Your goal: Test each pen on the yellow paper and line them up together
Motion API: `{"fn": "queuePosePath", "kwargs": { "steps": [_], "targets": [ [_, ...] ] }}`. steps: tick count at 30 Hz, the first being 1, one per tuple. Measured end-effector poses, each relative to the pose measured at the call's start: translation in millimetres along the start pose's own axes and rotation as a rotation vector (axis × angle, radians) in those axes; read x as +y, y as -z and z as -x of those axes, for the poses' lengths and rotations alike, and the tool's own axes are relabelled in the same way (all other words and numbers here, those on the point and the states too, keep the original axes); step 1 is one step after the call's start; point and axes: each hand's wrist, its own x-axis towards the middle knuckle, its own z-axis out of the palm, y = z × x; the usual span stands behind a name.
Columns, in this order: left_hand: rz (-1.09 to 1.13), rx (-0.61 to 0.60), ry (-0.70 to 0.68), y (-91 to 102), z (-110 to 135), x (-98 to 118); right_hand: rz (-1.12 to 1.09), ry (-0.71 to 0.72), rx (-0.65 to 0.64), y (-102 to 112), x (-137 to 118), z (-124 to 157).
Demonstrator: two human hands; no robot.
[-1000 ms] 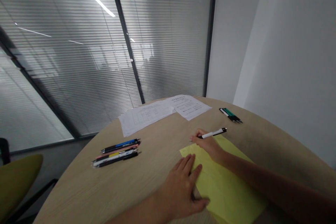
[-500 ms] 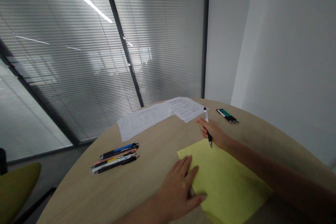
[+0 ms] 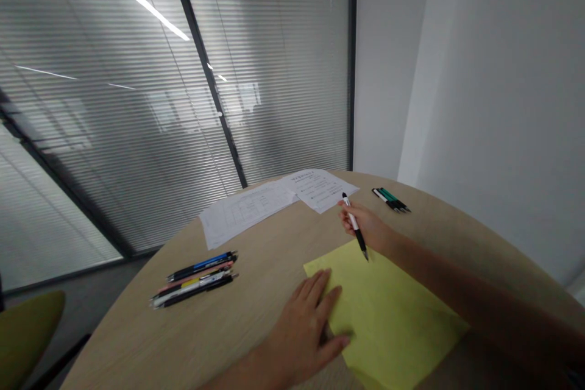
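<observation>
My right hand is shut on a black-and-white pen, held tilted with its dark tip down over the top edge of a yellow paper sheet. That sheet lies at an angle on a pale wood round table. My left hand rests flat over the sheet's left edge, with fingers spread, holding nothing. Part of the sheet is hidden under it.
Several pens lie in a loose bunch left of the sheet. A smaller group of pens lies near the far rim, beside printed papers. A green chair stands at lower left, with blinds and a white wall behind.
The pen has turned from lying nearly level to pointing its tip downward, and my right hand has drawn back toward the sheet's top edge. My left hand stays in place while the view pans slightly right.
</observation>
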Motion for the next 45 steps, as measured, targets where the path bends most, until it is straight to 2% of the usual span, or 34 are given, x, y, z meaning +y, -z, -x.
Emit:
{"fn": "queuePosePath", "kwargs": {
  "steps": [4,8,12,16,22,28,40,45],
  "targets": [
    [-0.046,0.043,0.075,3.7,-3.5,-7.5,-0.076,-0.083,-0.081,1.8,-9.3,-0.4],
    [-0.132,0.093,0.233,11.2,-8.8,-29.3,-0.097,-0.151,-0.163,6.3,-18.4,2.7],
    [-0.195,0.000,0.364,14.6,-8.8,-54.0,-0.098,-0.156,-0.234,11.5,-24.3,4.2],
    [-0.193,-0.087,0.425,11.6,-5.5,-65.9,-0.125,-0.135,-0.275,15.3,-27.8,3.5],
    [-0.210,-0.099,0.432,9.5,-6.1,-63.9,-0.098,-0.081,-0.238,16.6,-31.0,5.1],
    [-0.209,-0.089,0.441,10.7,-8.0,-61.8,-0.048,-0.071,-0.267,19.4,-33.4,5.1],
    [-0.213,-0.082,0.440,8.9,-7.8,-63.3,-0.148,-0.043,-0.258,26.9,-36.1,1.1],
    [-0.206,-0.097,0.444,10.6,-8.3,-62.3,-0.236,-0.088,-0.258,26.1,-37.2,1.6]
  ]
}}
